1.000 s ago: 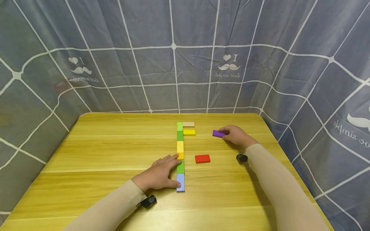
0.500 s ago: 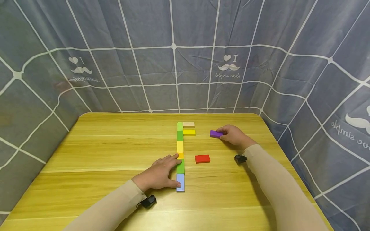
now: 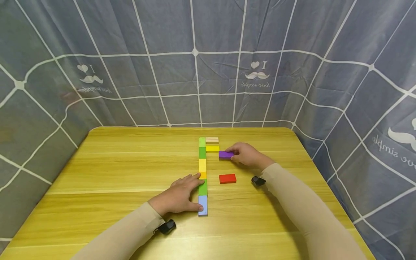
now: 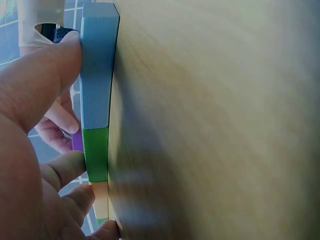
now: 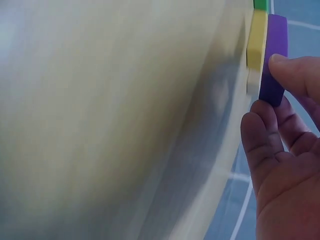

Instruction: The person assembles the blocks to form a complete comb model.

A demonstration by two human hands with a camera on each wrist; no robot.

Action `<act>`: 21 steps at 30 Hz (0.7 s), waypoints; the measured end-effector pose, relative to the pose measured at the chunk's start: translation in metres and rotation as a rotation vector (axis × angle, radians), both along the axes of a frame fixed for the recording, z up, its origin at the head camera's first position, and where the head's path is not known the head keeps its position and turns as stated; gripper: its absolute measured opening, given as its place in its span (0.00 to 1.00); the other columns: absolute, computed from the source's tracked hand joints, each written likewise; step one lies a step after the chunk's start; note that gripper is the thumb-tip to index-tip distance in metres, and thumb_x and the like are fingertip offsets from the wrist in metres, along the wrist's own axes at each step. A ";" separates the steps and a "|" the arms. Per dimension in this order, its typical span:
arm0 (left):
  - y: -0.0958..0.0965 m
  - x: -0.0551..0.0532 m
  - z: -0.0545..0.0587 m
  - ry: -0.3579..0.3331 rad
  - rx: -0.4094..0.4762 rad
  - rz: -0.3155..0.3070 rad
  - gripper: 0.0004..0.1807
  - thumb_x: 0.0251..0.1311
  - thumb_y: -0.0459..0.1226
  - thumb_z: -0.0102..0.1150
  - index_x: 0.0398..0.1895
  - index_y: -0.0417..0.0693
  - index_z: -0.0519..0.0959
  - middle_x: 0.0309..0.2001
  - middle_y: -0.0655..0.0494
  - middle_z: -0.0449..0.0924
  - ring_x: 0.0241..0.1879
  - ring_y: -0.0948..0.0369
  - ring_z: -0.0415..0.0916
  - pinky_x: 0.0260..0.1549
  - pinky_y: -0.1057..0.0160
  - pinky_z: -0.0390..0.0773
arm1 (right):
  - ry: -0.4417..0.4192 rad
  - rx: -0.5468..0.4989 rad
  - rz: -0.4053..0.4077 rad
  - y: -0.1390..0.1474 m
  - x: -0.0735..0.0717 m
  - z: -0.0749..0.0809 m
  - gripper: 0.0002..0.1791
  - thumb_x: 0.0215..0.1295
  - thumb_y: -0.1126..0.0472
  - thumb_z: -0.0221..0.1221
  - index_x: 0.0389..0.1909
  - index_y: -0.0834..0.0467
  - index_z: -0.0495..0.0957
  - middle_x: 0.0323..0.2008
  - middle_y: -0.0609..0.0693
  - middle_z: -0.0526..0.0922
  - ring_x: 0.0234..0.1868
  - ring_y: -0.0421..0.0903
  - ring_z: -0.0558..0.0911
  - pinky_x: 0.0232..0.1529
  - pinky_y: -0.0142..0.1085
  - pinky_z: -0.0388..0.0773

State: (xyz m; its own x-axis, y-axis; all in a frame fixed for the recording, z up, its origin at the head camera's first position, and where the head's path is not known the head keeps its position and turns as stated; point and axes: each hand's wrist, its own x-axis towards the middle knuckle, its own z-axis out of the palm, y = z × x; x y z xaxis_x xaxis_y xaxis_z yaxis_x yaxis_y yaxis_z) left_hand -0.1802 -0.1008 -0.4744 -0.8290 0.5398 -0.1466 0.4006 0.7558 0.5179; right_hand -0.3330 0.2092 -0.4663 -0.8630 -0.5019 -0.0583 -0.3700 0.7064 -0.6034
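Observation:
A straight row of coloured blocks runs away from me along the table's middle, with a light blue block (image 3: 203,204) nearest. My left hand (image 3: 178,195) rests along the row's left side, fingers extended. Its thumb touches the blue block and its fingertips reach the green block (image 3: 203,187) and the orange block (image 3: 203,175). My right hand (image 3: 248,155) pinches a purple block (image 5: 274,60) by its right end, between thumb and fingers. The purple block is close to the near right corner of a yellow block (image 3: 212,149); whether they touch I cannot tell.
A red block (image 3: 227,178) lies flat to the right of the row. At the row's far end a plain wooden block (image 3: 212,140) sits beyond the yellow one. A blue-grey curtain (image 3: 221,72) with white lines hangs behind the wooden table (image 3: 130,155).
My right hand has carried the purple block leftward and slightly nearer to me, towards the yellow block. My left hand and the row have stayed in place.

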 end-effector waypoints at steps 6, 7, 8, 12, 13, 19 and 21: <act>0.000 -0.002 -0.002 0.003 -0.003 0.001 0.50 0.58 0.58 0.75 0.81 0.54 0.65 0.85 0.51 0.51 0.84 0.40 0.48 0.77 0.31 0.52 | 0.041 0.047 0.065 -0.022 -0.001 -0.006 0.21 0.69 0.65 0.65 0.62 0.57 0.85 0.53 0.54 0.86 0.51 0.48 0.81 0.60 0.45 0.80; 0.000 -0.002 -0.003 0.003 -0.002 0.002 0.50 0.58 0.59 0.75 0.80 0.54 0.65 0.85 0.51 0.51 0.84 0.40 0.48 0.77 0.31 0.52 | 0.048 0.057 0.074 -0.025 -0.001 -0.006 0.21 0.69 0.65 0.65 0.62 0.57 0.85 0.53 0.54 0.86 0.51 0.48 0.81 0.60 0.46 0.80; 0.000 -0.002 -0.003 0.003 -0.003 0.002 0.50 0.58 0.59 0.75 0.81 0.55 0.65 0.85 0.51 0.51 0.84 0.40 0.48 0.77 0.31 0.52 | 0.053 0.066 0.081 -0.028 0.000 -0.006 0.21 0.70 0.65 0.65 0.62 0.57 0.85 0.53 0.54 0.86 0.51 0.48 0.81 0.61 0.46 0.80; 0.000 -0.003 -0.003 0.004 -0.008 0.004 0.50 0.58 0.59 0.75 0.80 0.55 0.65 0.85 0.52 0.51 0.84 0.41 0.49 0.77 0.31 0.52 | 0.072 0.083 0.109 -0.039 0.001 -0.004 0.20 0.70 0.65 0.65 0.62 0.57 0.85 0.52 0.53 0.86 0.49 0.47 0.81 0.59 0.45 0.80; 0.000 -0.003 -0.003 0.002 -0.007 0.005 0.50 0.58 0.59 0.75 0.80 0.55 0.66 0.85 0.52 0.51 0.84 0.41 0.49 0.77 0.31 0.52 | 0.072 0.086 0.112 -0.041 0.002 -0.004 0.20 0.70 0.65 0.65 0.62 0.58 0.85 0.52 0.53 0.86 0.48 0.47 0.80 0.58 0.44 0.80; 0.000 -0.002 -0.002 -0.005 -0.003 0.004 0.50 0.58 0.59 0.75 0.80 0.54 0.66 0.85 0.51 0.51 0.84 0.40 0.48 0.77 0.30 0.52 | 0.064 0.119 0.112 -0.049 0.003 -0.004 0.20 0.71 0.64 0.65 0.62 0.57 0.85 0.51 0.52 0.85 0.45 0.46 0.78 0.55 0.41 0.79; 0.000 -0.002 -0.001 -0.005 -0.005 0.004 0.50 0.58 0.59 0.75 0.80 0.54 0.66 0.85 0.51 0.51 0.84 0.40 0.49 0.77 0.30 0.52 | 0.054 0.126 0.103 -0.051 0.002 -0.005 0.20 0.71 0.64 0.65 0.63 0.56 0.85 0.51 0.52 0.85 0.46 0.46 0.78 0.57 0.41 0.80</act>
State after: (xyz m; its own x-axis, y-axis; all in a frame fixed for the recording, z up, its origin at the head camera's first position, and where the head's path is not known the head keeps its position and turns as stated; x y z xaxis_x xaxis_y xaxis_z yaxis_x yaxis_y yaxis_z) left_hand -0.1819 -0.1005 -0.4754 -0.8302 0.5359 -0.1532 0.3951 0.7597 0.5164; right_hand -0.3305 0.1583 -0.4718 -0.8111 -0.5793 -0.0815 -0.4736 0.7321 -0.4897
